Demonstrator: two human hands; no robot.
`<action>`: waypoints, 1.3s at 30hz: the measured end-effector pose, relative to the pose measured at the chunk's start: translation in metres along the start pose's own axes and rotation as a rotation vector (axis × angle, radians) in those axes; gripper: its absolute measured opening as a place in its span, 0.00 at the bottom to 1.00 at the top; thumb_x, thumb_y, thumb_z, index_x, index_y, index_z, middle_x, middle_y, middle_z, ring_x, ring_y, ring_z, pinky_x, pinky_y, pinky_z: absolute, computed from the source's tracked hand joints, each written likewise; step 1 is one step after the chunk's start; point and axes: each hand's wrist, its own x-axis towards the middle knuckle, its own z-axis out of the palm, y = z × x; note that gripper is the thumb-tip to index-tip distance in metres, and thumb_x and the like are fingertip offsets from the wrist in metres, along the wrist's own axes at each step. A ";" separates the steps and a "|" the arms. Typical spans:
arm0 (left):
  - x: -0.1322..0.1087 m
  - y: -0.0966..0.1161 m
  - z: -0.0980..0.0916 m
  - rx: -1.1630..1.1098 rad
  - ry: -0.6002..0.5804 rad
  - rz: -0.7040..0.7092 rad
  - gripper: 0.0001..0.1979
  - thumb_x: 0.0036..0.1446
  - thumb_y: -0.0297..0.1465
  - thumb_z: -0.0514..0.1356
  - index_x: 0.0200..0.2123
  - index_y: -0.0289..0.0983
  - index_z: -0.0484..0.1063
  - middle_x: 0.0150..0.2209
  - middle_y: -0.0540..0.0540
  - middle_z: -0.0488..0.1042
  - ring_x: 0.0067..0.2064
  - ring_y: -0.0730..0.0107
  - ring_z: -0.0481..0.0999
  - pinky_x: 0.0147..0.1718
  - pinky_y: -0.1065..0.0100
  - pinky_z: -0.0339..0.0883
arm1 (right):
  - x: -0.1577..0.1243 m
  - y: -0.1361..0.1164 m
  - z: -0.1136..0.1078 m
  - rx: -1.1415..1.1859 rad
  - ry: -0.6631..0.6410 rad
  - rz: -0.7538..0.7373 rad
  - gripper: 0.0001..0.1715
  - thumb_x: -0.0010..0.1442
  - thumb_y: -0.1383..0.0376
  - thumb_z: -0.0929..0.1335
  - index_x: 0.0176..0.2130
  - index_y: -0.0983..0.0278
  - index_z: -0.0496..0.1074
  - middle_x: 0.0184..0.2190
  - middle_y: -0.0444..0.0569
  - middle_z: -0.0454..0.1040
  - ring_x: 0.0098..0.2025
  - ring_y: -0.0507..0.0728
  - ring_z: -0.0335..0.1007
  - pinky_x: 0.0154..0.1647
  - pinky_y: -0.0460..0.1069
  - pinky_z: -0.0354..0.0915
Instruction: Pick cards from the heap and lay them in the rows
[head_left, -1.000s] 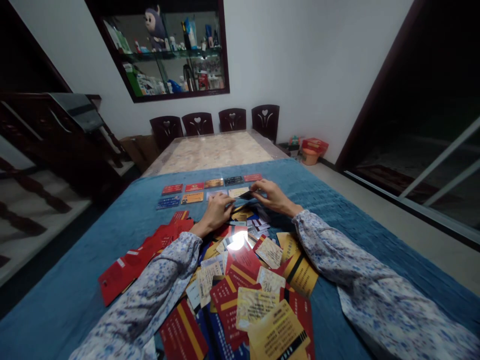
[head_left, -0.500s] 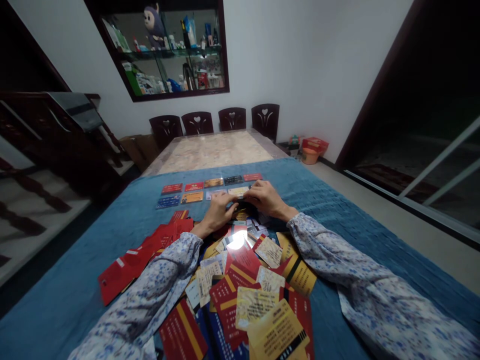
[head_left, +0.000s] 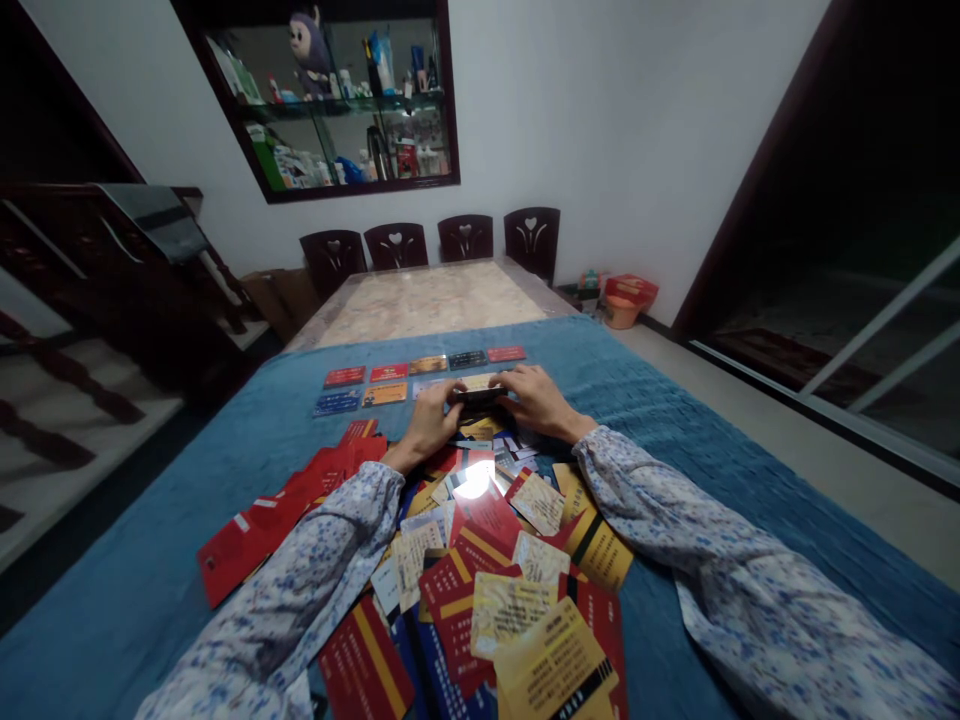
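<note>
My left hand (head_left: 433, 422) and my right hand (head_left: 534, 400) meet over the far end of a heap of plastic cards. Between the fingertips of both, a dark card (head_left: 482, 394) is pinched by its two ends and seen nearly edge-on; whether it is one card or more I cannot tell. Just behind it shows a pale yellow card (head_left: 478, 381) in the nearer row. Below my wrists spreads the heap of red, gold, blue and white cards (head_left: 517, 608), many with black or gold stripes. A pale purple card (head_left: 426, 388) is partly covered by my left hand.
Beyond my hands, two rows hold several cards, among them a red one (head_left: 389, 373), an orange one (head_left: 385, 394) and a blue one (head_left: 337, 403). Overlapping red cards (head_left: 277, 522) lie left of the heap. A blue cloth (head_left: 720, 500) covers this end of the table.
My fingers have drawn apart toward the ends of the dark card, so more of it shows between them. The heap and the rows look the same.
</note>
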 end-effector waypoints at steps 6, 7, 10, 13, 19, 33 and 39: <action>-0.001 -0.006 0.002 0.056 -0.027 -0.022 0.14 0.55 0.23 0.59 0.45 0.37 0.74 0.37 0.46 0.77 0.41 0.62 0.76 0.48 0.60 0.71 | -0.002 0.001 0.000 -0.036 -0.062 -0.015 0.23 0.59 0.65 0.72 0.54 0.63 0.72 0.47 0.56 0.79 0.48 0.65 0.69 0.47 0.55 0.56; -0.001 -0.007 0.003 0.068 -0.034 -0.027 0.15 0.55 0.23 0.60 0.46 0.37 0.74 0.38 0.45 0.77 0.42 0.62 0.76 0.48 0.59 0.71 | -0.003 0.001 0.000 -0.043 -0.075 -0.013 0.25 0.58 0.64 0.72 0.55 0.63 0.71 0.48 0.57 0.78 0.49 0.65 0.69 0.47 0.55 0.56; -0.002 -0.010 0.006 0.097 -0.057 -0.039 0.18 0.55 0.23 0.61 0.50 0.37 0.74 0.41 0.44 0.78 0.43 0.60 0.76 0.50 0.57 0.70 | -0.004 0.004 0.000 -0.053 -0.127 0.000 0.30 0.57 0.63 0.73 0.58 0.63 0.70 0.51 0.58 0.76 0.50 0.66 0.70 0.50 0.56 0.57; -0.003 -0.013 0.009 0.116 -0.079 -0.052 0.20 0.55 0.24 0.62 0.52 0.37 0.73 0.42 0.43 0.78 0.44 0.59 0.76 0.51 0.55 0.69 | -0.003 0.009 0.001 -0.031 -0.171 0.013 0.32 0.57 0.62 0.73 0.60 0.63 0.70 0.51 0.58 0.75 0.51 0.66 0.70 0.52 0.57 0.59; -0.002 -0.014 0.009 0.095 -0.133 -0.087 0.21 0.55 0.26 0.62 0.54 0.36 0.73 0.38 0.45 0.79 0.40 0.61 0.77 0.46 0.59 0.71 | -0.003 0.015 0.000 -0.005 -0.223 0.034 0.35 0.57 0.61 0.74 0.63 0.62 0.69 0.51 0.57 0.74 0.54 0.66 0.69 0.53 0.58 0.61; 0.002 -0.015 0.010 -0.057 -0.169 -0.147 0.30 0.48 0.29 0.65 0.57 0.34 0.73 0.39 0.47 0.80 0.40 0.62 0.79 0.43 0.64 0.73 | -0.002 0.028 0.001 0.039 -0.227 0.011 0.30 0.59 0.59 0.74 0.58 0.64 0.72 0.51 0.59 0.76 0.53 0.66 0.70 0.51 0.57 0.64; 0.003 -0.016 0.010 -0.052 -0.169 -0.140 0.27 0.49 0.27 0.64 0.55 0.33 0.73 0.39 0.46 0.80 0.40 0.62 0.78 0.43 0.63 0.73 | -0.001 0.029 0.001 0.091 -0.183 0.043 0.27 0.55 0.64 0.76 0.54 0.64 0.75 0.46 0.56 0.79 0.49 0.63 0.72 0.47 0.54 0.65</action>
